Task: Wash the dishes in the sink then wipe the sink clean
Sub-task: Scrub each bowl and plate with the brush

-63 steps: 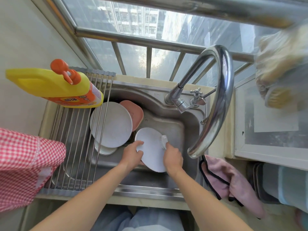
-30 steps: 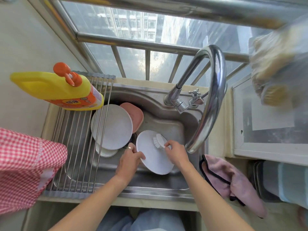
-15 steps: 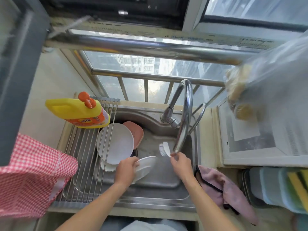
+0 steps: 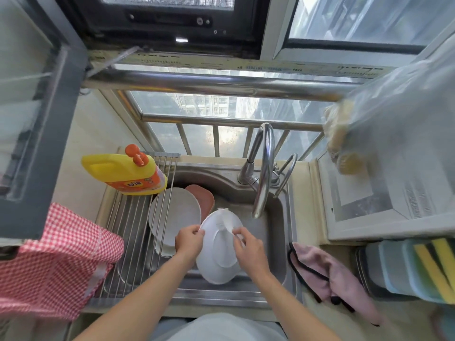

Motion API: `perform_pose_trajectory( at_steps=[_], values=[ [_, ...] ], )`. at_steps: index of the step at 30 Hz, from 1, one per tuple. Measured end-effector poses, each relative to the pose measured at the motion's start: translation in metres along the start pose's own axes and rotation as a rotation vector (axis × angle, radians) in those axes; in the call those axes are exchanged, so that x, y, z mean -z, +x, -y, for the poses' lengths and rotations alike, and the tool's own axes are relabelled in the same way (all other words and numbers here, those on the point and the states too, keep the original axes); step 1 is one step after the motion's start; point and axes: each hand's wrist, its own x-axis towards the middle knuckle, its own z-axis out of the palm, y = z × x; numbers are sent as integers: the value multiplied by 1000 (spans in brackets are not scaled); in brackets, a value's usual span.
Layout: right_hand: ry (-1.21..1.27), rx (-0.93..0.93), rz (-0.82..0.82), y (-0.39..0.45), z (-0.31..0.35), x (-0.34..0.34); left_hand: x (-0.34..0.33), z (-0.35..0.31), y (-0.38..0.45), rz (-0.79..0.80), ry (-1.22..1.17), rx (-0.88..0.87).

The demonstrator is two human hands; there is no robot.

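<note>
Left hand (image 4: 189, 242) grips white plate (image 4: 219, 252) rim; right hand (image 4: 248, 249) holds brush (image 4: 225, 221) against it.

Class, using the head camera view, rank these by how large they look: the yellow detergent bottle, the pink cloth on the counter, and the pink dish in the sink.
1. Pink cloth, though it lies nearer the camera, which may enlarge it.
2. Yellow detergent bottle, close behind it.
3. Pink dish, plainly smallest, but partly hidden behind a white plate.
</note>
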Motion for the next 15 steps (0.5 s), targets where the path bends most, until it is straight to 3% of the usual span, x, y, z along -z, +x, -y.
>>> perform_pose_trajectory(
  at_steps=[2,7,12,15],
  values=[
    [-49,109,56,-3,5,-2,2,-1,-1,-4,2,16],
    [-45,-66,-67,13,-7,10,7,-1,-5,25,19,-13],
    [-128,262,64,-2,4,2,9,-2,-1,44,-19,-31],
    [-79,12,-90,10,7,6,6,-3,-2,43,-8,-28]
  ],
)
